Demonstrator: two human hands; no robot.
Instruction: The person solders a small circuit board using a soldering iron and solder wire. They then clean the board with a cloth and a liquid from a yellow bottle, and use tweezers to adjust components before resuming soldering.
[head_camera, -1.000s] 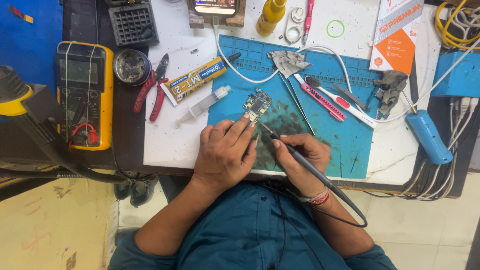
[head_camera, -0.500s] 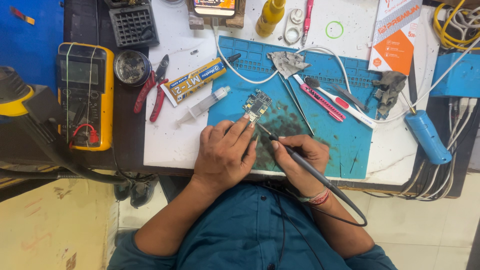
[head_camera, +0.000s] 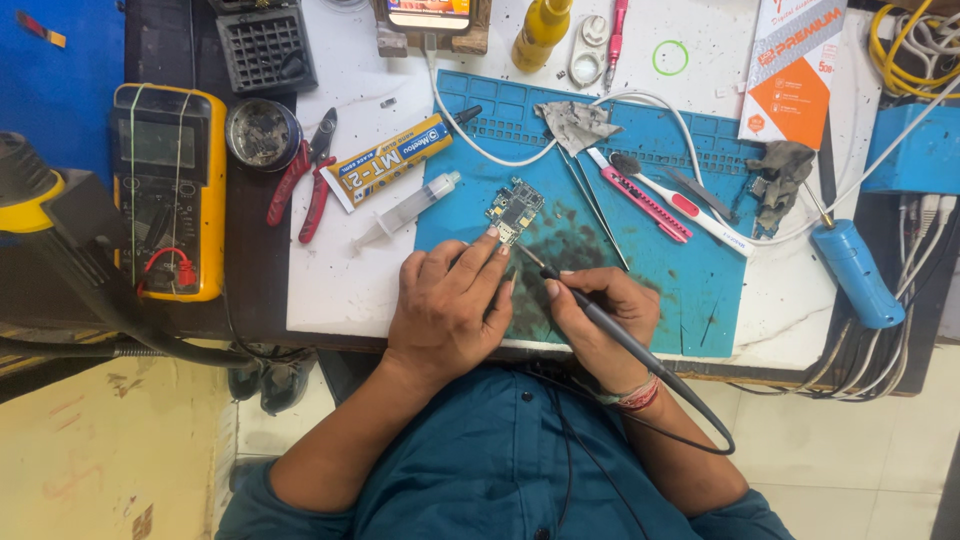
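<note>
While the left hand (head_camera: 445, 305) lies palm down at the centre of the frame, its fingertips press on the lower edge of a small circuit board (head_camera: 514, 209), pinning it to the blue work mat (head_camera: 690, 290); the board sits just above centre, at the left part of the mat. Just right of that hand, the right hand (head_camera: 600, 320) grips a dark soldering iron (head_camera: 600, 320) like a pen, fingers closed round its barrel; the iron's thin tip points up and left and ends at the board's lower corner, while its cord loops down past the wrist over the teal shirt (head_camera: 500, 470).

A clear syringe (head_camera: 408, 210) lies on the white table (head_camera: 340, 290) just left of the board, with a yellow glue tube (head_camera: 385, 160) above it and red-handled pliers (head_camera: 305, 180) further left; a yellow multimeter (head_camera: 167, 190) stands at the left of the frame. To the right of the board, a pink craft knife (head_camera: 645, 200) and a white brush (head_camera: 680, 205) lie slantwise on the mat; a blue-handled tool (head_camera: 855, 272) rests at the right edge of the table.
</note>
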